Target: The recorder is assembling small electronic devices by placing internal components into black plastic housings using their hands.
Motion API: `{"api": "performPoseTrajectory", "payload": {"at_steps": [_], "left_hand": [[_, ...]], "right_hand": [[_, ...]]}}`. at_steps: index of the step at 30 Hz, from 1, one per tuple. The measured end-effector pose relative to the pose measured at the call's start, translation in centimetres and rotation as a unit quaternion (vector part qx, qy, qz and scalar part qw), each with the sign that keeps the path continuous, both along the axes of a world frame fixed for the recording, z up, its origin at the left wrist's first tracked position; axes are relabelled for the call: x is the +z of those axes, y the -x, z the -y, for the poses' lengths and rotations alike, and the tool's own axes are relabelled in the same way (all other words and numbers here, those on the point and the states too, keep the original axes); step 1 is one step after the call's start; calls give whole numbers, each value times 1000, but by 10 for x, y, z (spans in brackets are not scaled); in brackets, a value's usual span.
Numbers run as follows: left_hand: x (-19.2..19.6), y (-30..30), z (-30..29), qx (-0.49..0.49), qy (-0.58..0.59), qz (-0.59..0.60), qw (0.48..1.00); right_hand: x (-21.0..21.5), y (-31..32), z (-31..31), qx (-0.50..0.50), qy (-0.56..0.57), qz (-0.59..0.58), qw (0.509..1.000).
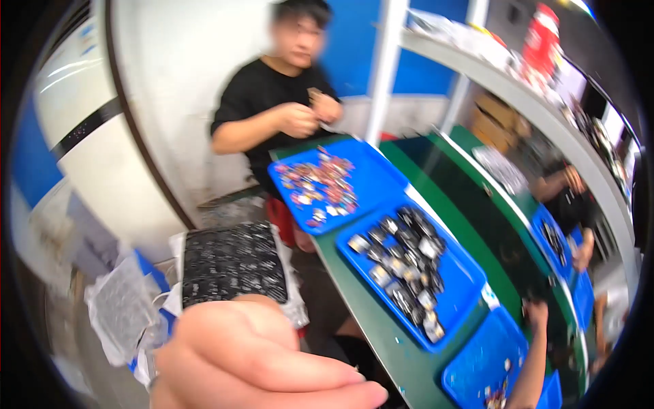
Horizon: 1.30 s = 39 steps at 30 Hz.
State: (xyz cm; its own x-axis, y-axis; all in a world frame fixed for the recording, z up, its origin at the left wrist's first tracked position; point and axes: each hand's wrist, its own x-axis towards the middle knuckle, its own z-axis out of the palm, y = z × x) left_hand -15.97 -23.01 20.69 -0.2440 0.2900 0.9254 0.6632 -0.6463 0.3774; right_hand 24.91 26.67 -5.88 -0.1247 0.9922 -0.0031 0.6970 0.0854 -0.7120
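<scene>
Large and near at the lower middle is my left hand (252,354), its fingers curled and the fingertips close together, pointing right. Whatever they hold, if anything, is hidden or too small to name. Just beyond it lies a square black block of packed, shiny small pieces (235,262) on white plastic wrapping. To the right, a blue tray (463,290) on the green table holds several black parts with whitish and yellowish faces (409,262). My right hand does not show.
A co-worker in black (272,109) handles something small behind a blue tray (381,163) of small pinkish pieces. Another person's forearm (531,361) reaches over a third blue tray (470,361) to the dark belt (470,187). A grey shelf (504,88) overhangs the far side.
</scene>
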Motion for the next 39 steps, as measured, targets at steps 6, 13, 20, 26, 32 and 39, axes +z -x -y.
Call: {"api": "performPoseTrajectory", "payload": {"at_steps": [6, 13, 20, 26, 32, 39], "left_hand": [[-27, 41, -56, -37, -27, 168, 985], [-186, 94, -228, 66, 423, -263, 865], [-195, 35, -270, -142, 523, -497, 678], [-200, 41, -265, -159, 542, -456, 688], [-223, 21, -263, -91, 417, -452, 783], [-222, 36, -247, -71, 344, -407, 843]], "right_hand": [[-26, -26, -21, -30, -134, 81, 987], [133, 79, 145, 190, -141, 175, 956], [142, -6, 225, 79, -123, 282, 948], [79, -27, 260, 8, -62, 309, 949], [95, 4, 301, -16, -51, 289, 956], [58, -14, 278, 22, -159, 261, 952]]}}
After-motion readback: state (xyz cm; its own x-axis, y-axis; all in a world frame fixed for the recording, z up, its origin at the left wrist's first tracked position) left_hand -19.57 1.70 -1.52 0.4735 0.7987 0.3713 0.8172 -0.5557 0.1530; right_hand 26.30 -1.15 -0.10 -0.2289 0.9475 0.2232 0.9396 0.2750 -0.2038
